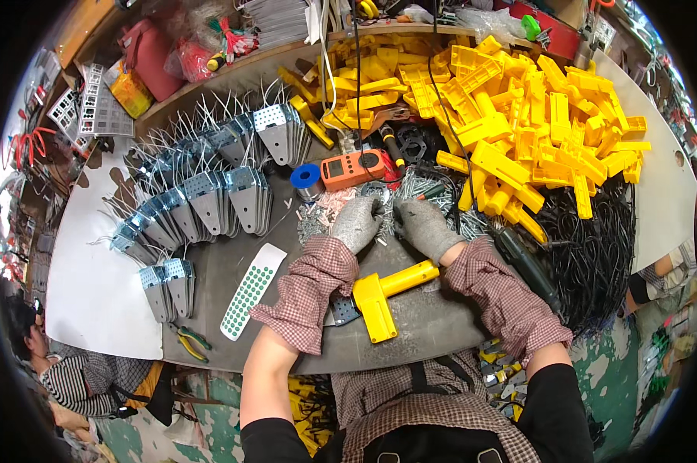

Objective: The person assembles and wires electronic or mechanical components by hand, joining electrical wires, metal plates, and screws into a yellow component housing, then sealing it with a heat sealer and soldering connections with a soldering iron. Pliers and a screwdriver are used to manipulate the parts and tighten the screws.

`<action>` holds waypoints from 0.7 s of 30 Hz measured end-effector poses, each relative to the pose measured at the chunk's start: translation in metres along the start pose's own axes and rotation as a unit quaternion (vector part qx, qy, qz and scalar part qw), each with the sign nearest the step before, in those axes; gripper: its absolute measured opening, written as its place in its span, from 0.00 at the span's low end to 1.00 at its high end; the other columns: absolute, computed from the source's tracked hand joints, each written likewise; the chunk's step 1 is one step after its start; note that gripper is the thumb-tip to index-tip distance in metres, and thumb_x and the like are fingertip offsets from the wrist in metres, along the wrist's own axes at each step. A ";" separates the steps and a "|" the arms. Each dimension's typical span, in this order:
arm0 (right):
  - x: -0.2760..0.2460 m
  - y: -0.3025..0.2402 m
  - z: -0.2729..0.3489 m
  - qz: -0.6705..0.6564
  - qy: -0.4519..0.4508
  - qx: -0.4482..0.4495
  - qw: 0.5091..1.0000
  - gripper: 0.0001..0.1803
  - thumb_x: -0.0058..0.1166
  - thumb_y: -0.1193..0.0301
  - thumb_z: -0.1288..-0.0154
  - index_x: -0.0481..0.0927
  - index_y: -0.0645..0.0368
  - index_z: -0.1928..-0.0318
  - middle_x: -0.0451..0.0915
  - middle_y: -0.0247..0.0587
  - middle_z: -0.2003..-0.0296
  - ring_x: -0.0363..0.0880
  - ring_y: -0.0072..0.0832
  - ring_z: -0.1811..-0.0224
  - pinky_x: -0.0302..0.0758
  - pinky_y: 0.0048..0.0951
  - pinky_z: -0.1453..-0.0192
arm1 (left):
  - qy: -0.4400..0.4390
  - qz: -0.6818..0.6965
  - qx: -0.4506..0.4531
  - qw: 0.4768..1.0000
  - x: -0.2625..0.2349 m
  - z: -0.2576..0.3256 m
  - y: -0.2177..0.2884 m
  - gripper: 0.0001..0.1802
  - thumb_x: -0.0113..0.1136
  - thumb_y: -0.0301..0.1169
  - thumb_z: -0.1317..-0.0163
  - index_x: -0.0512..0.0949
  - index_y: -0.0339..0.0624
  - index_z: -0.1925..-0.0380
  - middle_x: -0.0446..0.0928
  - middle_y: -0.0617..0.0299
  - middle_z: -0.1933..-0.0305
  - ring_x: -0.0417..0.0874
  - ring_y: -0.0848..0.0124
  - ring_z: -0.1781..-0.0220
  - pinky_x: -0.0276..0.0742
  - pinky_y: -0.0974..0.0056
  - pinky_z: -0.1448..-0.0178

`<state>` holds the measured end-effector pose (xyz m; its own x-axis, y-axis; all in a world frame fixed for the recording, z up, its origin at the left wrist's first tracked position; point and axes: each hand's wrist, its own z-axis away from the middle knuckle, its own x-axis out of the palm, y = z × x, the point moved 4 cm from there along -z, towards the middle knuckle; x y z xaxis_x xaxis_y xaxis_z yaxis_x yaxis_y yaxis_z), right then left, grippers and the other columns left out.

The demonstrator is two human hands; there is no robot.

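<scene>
Both my hands wear grey gloves and work side by side at a heap of small screws (429,185) and pale pink pieces (329,205). My left hand (357,223) has its fingers curled in at the heap's near edge; what they pinch is hidden. Just right of it, my right hand (426,229) is closed too, its fingertips tucked among the screws. Between my forearms lies a yellow plastic housing (376,307), shaped like a handle with a long tube. A metal plate with a blue top (343,310) pokes out beside it, partly covered by my left sleeve.
Behind the hands are an orange multimeter (352,170), a solder spool (306,179) and a screwdriver (392,145). Yellow housings (530,131) pile up at right above black cables (592,255). Blue-topped metal plates (248,201), a green-dot sticker sheet (252,293) and pliers (189,343) lie left.
</scene>
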<state>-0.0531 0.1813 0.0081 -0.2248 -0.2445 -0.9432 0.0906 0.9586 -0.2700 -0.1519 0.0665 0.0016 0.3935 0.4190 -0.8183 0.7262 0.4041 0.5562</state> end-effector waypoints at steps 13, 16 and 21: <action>-0.005 -0.007 0.002 -0.091 0.052 -0.035 0.994 0.12 0.52 0.74 0.37 0.78 0.60 0.53 0.83 0.53 0.62 0.84 0.49 0.60 0.81 0.44 0.56 | 0.009 -0.030 -0.029 0.999 0.008 0.006 0.012 0.15 0.62 0.29 0.44 0.77 0.35 0.57 0.81 0.43 0.60 0.82 0.48 0.54 0.78 0.50 0.48; -0.001 -0.002 -0.003 -0.053 -0.003 -0.015 0.998 0.12 0.55 0.73 0.38 0.78 0.59 0.54 0.82 0.54 0.66 0.83 0.50 0.62 0.81 0.45 0.57 | 0.013 0.013 -0.050 0.999 0.005 0.005 0.001 0.14 0.63 0.30 0.43 0.78 0.36 0.58 0.82 0.44 0.61 0.83 0.49 0.56 0.78 0.53 0.50; -0.017 -0.011 -0.001 -0.023 -0.010 0.030 0.999 0.12 0.58 0.69 0.37 0.76 0.61 0.55 0.81 0.57 0.69 0.83 0.51 0.63 0.81 0.44 0.60 | 0.070 0.018 0.023 0.997 -0.014 0.027 0.007 0.10 0.60 0.29 0.40 0.81 0.37 0.60 0.83 0.47 0.61 0.84 0.51 0.57 0.79 0.55 0.50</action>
<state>-0.0514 0.1747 0.0275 -0.2110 -0.2909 -0.9332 0.1396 0.9359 -0.3233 -0.1377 0.0417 0.0127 0.3397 0.5439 -0.7673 0.7392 0.3500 0.5754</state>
